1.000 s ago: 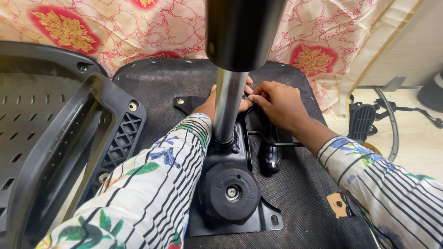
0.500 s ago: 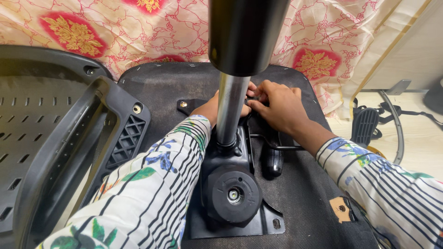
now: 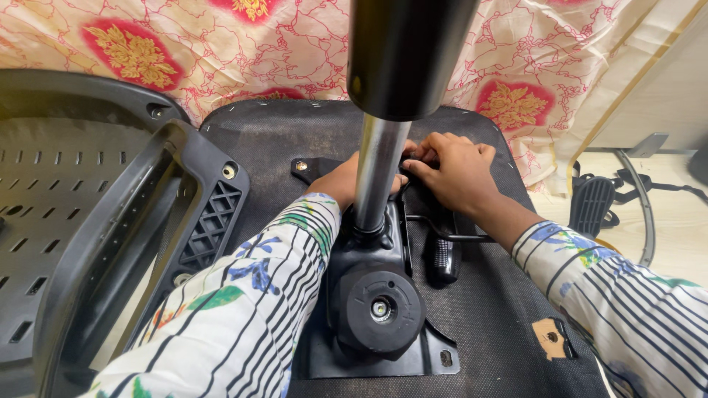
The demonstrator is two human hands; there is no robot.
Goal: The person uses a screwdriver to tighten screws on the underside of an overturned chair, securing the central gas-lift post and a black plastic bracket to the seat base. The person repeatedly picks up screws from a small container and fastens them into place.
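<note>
Both hands work at the far end of the black mechanism plate (image 3: 383,346) that sits on the upturned seat base (image 3: 295,140). The left hand (image 3: 343,180) lies just left of the chrome gas column (image 3: 377,173), which rises from the plate toward the camera and hides most of its fingers; whether it grips anything I cannot tell. The right hand (image 3: 457,173) is just right of the column, fingers curled and pinching at something small by the plate's far edge, probably a bolt or the lever's root, though the column blocks the view.

To do this well, the left hand should press the plate flat against the seat base so the holes stay lined up, while the right hand turns or seats the small part with fingertips only. Keep the wrist clear of the lever (image 3: 446,254), whose black grip lies just right of the plate, near the right forearm. The round knob (image 3: 380,309) at the near end should stay untouched.

The backrest frame (image 3: 110,221) lies to the left, touching the seat base edge. A patterned cloth (image 3: 133,51) covers the floor beyond, and an armrest (image 3: 590,206) rests far right.
</note>
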